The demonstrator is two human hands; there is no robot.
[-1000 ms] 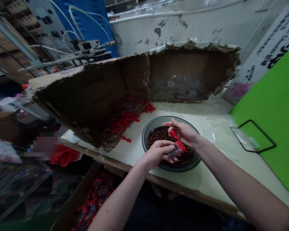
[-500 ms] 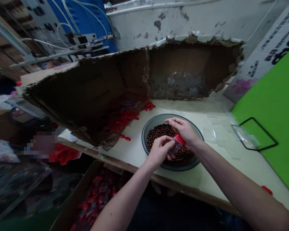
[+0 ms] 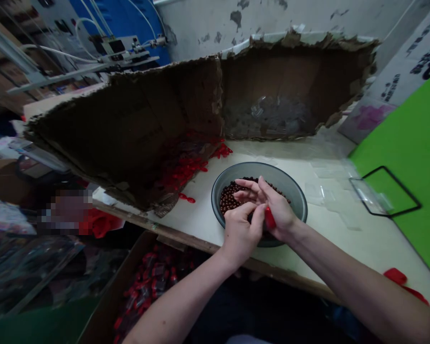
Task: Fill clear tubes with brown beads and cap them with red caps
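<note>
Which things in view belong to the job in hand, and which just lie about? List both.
Likely in use:
held red piece
grey bowl
glossy brown balls
loose red pieces

Likely just nearby:
green board
printed white carton
white-tubed machine

Small round brown beads (image 3: 229, 198) lie in the round grey plastic bowl (image 3: 295, 193), near the front edge of the white tabletop (image 3: 193, 224). Towards the left edge, a torn brown cardboard box (image 3: 165, 105) holds red plastic pieces (image 3: 186, 169); along the back edge, another cardboard box (image 3: 301, 71) holds clear plastic pieces (image 3: 279, 113).
</note>
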